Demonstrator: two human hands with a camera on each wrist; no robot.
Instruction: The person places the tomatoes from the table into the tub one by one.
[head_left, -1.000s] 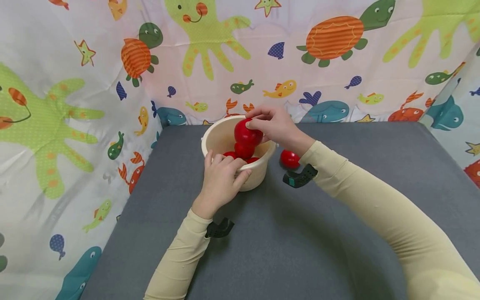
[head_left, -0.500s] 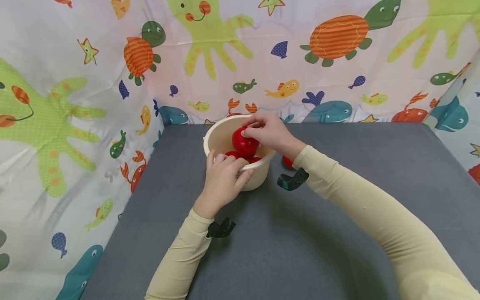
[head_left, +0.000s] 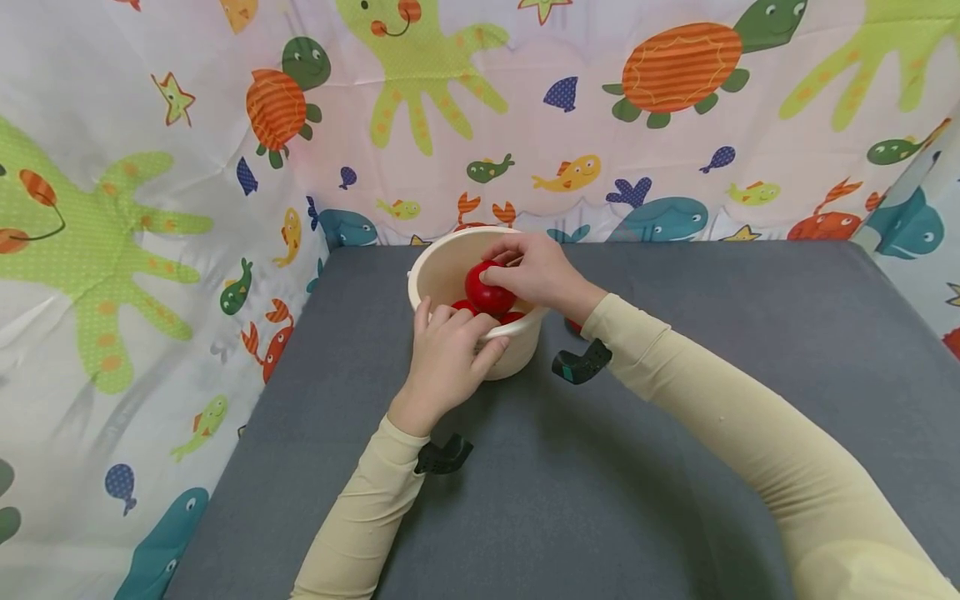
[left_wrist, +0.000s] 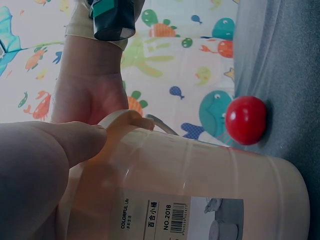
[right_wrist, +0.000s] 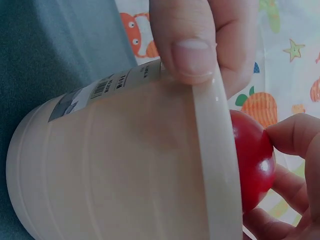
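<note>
On the gray table [head_left: 675,467], near the back edge, sits your cream bowl [head_left: 442,267]. Your left hand [head_left: 444,362] grips the near side of the bowl, with the fingers curled over the rim and the thumb pressed on the outside wall. Your left wrist view shows that thumb flat against the bowl just above its printed label [left_wrist: 165,222]. Your right hand [head_left: 542,273] reaches over the bowl from the right side. Its fingers and thumb wrap around a red ball [head_left: 487,289], and the ball is low inside the mouth of the bowl. Your right wrist view shows the ball [right_wrist: 254,160] just past the rim, held by your fingertips [right_wrist: 292,137]. Under it in the bowl lie more red balls [head_left: 463,307], close together and next to the one you hold. One more red ball [left_wrist: 245,120] lies on the table outside the bowl, just to the right of it. From the head view your right arm hides most of that ball. Behind the table hangs a bright cloth [head_left: 150,167] with turtles, fish and green octopuses on it. Both of your arms wear pale yellow sleeves [head_left: 750,433]. A dark wrist strap [head_left: 581,364] sits on each wrist.
</note>
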